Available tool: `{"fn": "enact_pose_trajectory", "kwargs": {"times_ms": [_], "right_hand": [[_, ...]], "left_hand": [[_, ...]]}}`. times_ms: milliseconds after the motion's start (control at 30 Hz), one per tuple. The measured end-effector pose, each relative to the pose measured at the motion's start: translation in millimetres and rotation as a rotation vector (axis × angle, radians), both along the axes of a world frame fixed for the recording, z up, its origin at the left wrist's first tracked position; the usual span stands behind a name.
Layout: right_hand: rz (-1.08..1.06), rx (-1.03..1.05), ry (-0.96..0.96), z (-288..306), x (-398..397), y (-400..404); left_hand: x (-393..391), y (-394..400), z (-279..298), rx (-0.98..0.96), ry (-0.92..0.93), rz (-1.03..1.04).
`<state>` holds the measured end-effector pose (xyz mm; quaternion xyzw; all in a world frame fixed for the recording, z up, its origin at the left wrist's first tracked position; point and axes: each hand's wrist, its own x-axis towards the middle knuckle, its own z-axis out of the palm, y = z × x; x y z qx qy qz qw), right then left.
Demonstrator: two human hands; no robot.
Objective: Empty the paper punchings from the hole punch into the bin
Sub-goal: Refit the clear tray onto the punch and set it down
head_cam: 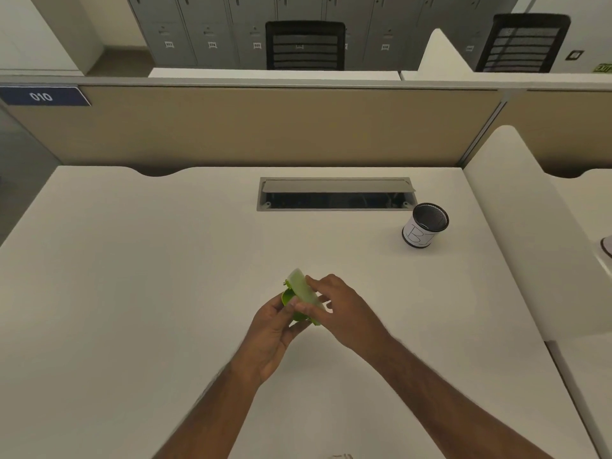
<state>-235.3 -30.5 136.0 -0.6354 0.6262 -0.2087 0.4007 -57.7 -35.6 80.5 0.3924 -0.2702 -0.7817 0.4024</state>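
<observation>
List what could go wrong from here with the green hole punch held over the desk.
1. Both hands, left and right, hold the hole punch above the bare desk, well short of the mesh bin. If its pale base tray comes loose now, punchings would likely scatter on the desk.
2. The bin's mouth looks small, so tipping could miss it.

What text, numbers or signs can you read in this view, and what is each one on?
"010": blue plate on the partition.
"B", then a partly hidden letter: white label on the mesh cup.
Locker number tags: too small to read.
Green sign at the right edge: cut off.
Hole punch: no text visible.
</observation>
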Motion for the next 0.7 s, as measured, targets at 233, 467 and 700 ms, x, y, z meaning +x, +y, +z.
{"fn": "enact_pose_trajectory", "kwargs": {"times_ms": [233,467,700], "right_hand": [[0.203,-0.131,0.277,10,5,10],[0.194,-0.128,0.412,-1,8,7],[0.173,-0.140,0.504,-9,-1,3]], "left_hand": [[-1,0,-1,-0.001,-0.054,0.008],[-7,-2,4,0.030,-0.117,0.035],[-10,-1,14,0.046,-0.126,0.044]]}}
